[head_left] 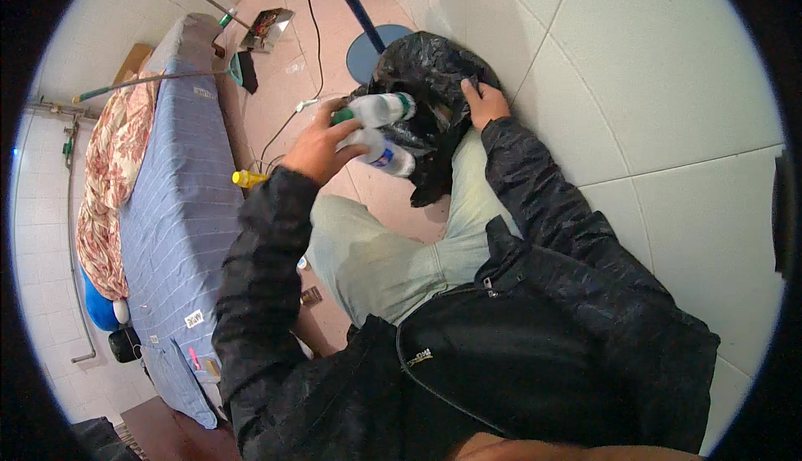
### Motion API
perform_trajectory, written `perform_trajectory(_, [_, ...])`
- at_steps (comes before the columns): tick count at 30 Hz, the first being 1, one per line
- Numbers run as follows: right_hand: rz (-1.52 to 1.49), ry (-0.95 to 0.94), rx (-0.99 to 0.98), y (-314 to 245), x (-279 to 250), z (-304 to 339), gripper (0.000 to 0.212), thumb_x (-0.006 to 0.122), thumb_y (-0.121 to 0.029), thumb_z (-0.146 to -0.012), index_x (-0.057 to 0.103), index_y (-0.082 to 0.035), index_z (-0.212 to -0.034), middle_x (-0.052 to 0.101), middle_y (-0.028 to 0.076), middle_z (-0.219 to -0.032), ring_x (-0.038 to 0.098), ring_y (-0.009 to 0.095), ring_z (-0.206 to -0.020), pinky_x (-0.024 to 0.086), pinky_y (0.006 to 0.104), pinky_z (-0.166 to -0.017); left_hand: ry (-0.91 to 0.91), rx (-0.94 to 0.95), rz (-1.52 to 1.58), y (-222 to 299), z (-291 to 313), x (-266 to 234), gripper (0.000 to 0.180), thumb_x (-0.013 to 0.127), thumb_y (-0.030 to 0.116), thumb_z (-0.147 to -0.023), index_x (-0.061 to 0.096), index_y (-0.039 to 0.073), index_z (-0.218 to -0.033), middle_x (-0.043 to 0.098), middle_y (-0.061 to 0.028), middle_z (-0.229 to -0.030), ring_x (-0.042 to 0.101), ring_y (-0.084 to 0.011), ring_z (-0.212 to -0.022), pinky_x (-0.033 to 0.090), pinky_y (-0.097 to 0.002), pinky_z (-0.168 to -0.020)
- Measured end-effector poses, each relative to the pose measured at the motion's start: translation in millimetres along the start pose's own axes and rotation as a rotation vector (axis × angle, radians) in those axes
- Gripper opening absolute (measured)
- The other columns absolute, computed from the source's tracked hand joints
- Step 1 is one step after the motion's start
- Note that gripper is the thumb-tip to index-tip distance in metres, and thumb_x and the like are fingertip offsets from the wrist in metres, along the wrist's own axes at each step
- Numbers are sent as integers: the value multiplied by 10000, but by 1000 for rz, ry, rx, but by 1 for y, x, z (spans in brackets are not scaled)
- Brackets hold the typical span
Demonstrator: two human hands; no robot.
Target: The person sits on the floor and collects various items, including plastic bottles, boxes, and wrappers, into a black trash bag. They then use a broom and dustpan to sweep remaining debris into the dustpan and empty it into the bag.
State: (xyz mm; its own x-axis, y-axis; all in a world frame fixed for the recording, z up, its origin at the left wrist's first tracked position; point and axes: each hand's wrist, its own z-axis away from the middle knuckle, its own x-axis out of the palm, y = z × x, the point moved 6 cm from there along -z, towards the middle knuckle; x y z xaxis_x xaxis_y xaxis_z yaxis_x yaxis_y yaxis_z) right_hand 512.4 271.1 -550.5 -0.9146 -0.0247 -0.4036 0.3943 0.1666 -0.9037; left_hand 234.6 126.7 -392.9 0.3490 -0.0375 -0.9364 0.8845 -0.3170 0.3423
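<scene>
Head view. Person stands on a tiled floor (pixel 393 202), beside a white tiled wall (pixel 668 68); black jacket sleeves and pale trousers fill the lower frame.

Left hand (pixel 322 150): grip closed around 2 plastic bottles held together, both lying roughly sideways. The upper bottle (pixel 376 108) is clear with green ends; the lower bottle (pixel 383 152) is clear with a blue and white label. Both bottles sit right at the mouth of a black plastic bag (pixel 422 64), touching or just in front of its rim; cannot tell which.

Right hand (pixel 483 103): grip pinched narrow on the bag's upper edge, fingers curled over the plastic, holding the bag against the wall side.

The bag hangs over the floor near the wall's foot, just below a round blue stand base (pixel 368 52) with a dark pole rising from it.

Along the floor's left edge runs a bed (pixel 180 202) with a blue striped cover and a floral blanket (pixel 113 177) on its far side. A yellow bottle (pixel 246 179) lies on the floor at the bed's near edge. A white cable (pixel 280 131) trails across the floor between bed and bag.
</scene>
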Motion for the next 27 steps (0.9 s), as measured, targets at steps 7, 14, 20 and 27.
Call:
perform_trajectory(7, [93,163,64,-4,-5,2,568,529,-505,-992,667,39,-1085,668,285,-955,640,445,-901,486,466,-803,-106,4,-28,11,-120,95,492,781,394,-835,683,109,-1225,429,-244,-1453,564,-425,-1213,502,-457,-992])
perform_trajectory(14, [-117,231,0,-11,-14,11,493,506,-436,-1025,658,31,-1067,667,271,-929,637,450,-904,490,449,-789,241,-27,1,7,-171,121,402,801,288,-814,697,92,-1149,439,-243,-1409,561,-448,-1183,505,-459,-975])
perform_trajectory(20, [-174,360,-11,-11,-19,6,534,458,-453,-1032,623,39,-1158,649,317,-1029,586,519,-1001,477,528,-844,434,-476,548,17,-145,250,437,680,61,-846,601,58,-1276,370,-273,-1453,487,-470,-1252,473,-466,-997])
perform_trajectory(27, [-148,259,3,-12,-18,9,534,440,-454,-1050,614,38,-1161,678,240,-1049,628,427,-999,480,457,-865,207,-377,588,-2,-118,314,374,620,126,-880,635,50,-1246,678,-268,-1050,653,-433,-1004,521,-459,-847])
